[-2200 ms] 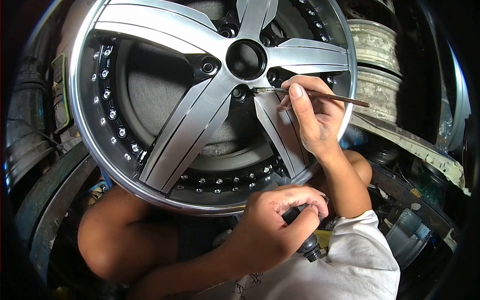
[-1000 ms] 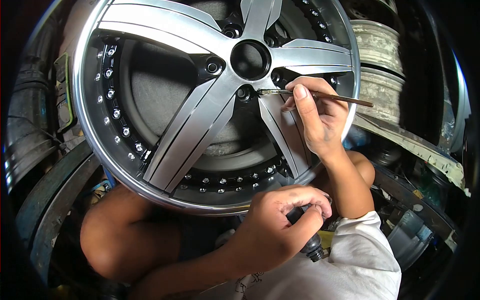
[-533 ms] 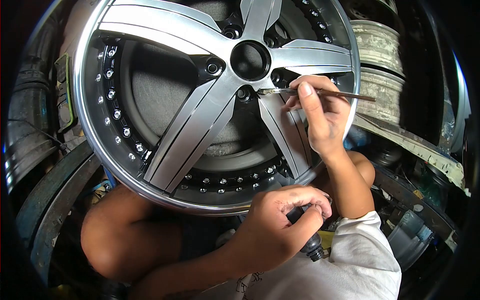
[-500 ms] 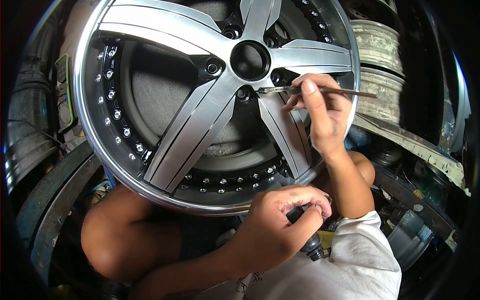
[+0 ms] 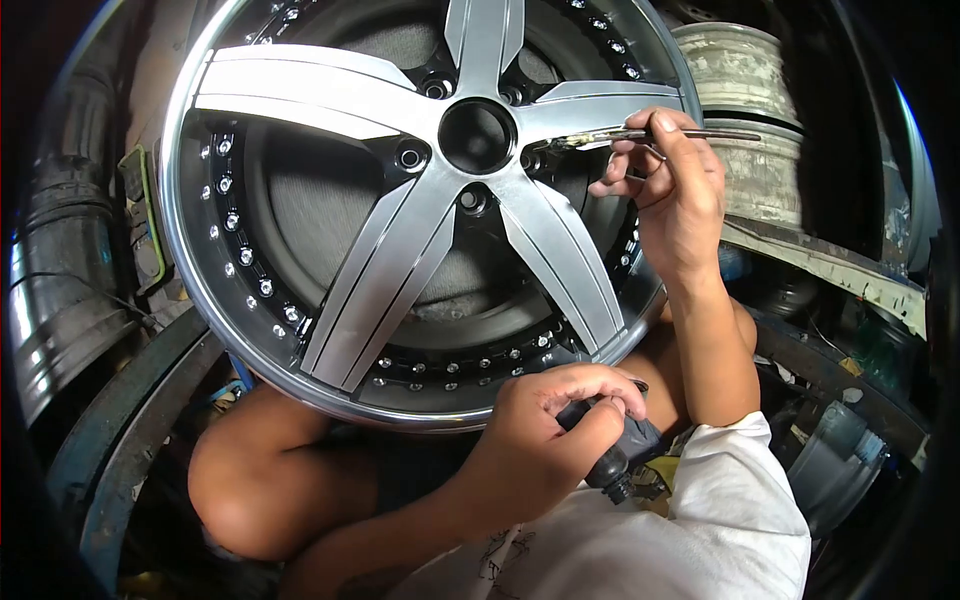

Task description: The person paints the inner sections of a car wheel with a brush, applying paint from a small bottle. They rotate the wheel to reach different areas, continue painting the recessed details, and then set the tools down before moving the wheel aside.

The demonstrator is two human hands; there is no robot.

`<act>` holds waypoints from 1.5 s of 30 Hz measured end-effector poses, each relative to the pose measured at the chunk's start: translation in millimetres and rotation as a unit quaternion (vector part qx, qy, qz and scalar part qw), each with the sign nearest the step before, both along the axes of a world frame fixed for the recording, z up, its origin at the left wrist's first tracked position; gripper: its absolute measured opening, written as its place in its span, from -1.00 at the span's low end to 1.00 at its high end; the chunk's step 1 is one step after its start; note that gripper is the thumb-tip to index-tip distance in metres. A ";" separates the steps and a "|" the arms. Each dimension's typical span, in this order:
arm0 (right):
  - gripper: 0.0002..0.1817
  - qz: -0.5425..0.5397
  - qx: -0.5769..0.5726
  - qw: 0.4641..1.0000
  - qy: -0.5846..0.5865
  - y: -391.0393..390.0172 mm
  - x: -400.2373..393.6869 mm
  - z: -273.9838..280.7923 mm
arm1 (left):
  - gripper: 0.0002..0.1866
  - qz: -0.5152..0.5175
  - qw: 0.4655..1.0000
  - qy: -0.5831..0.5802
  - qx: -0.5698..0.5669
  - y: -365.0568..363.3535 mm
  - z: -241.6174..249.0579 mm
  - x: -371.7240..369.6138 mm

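A silver and black car wheel rim [image 5: 390, 275] stands tilted in front of me, with a round hub hole and several silver spokes. In a pinch between thumb and fingers, my right hand [image 5: 680, 195] holds a thin paintbrush [image 5: 612, 136]. Its bristle end points left, at the dark lug hole [image 5: 534, 160] right of the hub; whether it touches cannot be made out. My left hand [image 5: 560, 420] is closed around a small black bottle [image 5: 611, 474] below the rim's lower edge. The bottle's necked end points down, and its upper part is hidden by the fingers.
Two worn, paint-flaked rims [image 5: 745, 170] are stacked at the right, above a pale scuffed ledge [image 5: 830, 265]. Dark metal rims [image 5: 70, 250] stand at the left, near a curved metal piece [image 5: 130, 400]. A clear plastic container [image 5: 838, 465] lies at lower right.
My right hand has moved up and to the right. The brush tip has gone from the lug hole below the hub to the one at its right. My left hand keeps the bottle.
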State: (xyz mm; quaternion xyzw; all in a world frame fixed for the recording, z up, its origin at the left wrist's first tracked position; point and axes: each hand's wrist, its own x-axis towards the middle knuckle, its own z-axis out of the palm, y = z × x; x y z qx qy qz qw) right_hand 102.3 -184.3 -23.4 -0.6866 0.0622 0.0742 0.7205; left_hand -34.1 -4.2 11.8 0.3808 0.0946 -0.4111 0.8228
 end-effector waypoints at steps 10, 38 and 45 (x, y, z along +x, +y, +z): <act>-0.67 -0.005 -0.002 1.000 0.001 -4.4 1.8 12.0 | -0.77 0.011 0.999 -0.034 0.021 -7.9 -1.8 -3.4; -0.76 -0.075 -0.085 0.992 -0.053 -130.8 -35.4 14.0 | -0.81 0.406 0.904 -0.024 0.132 99.5 -61.2 74.1; -0.76 -0.084 0.036 0.991 0.102 -120.4 -55.4 23.7 | -0.79 0.323 0.931 0.013 0.169 107.2 -78.1 95.5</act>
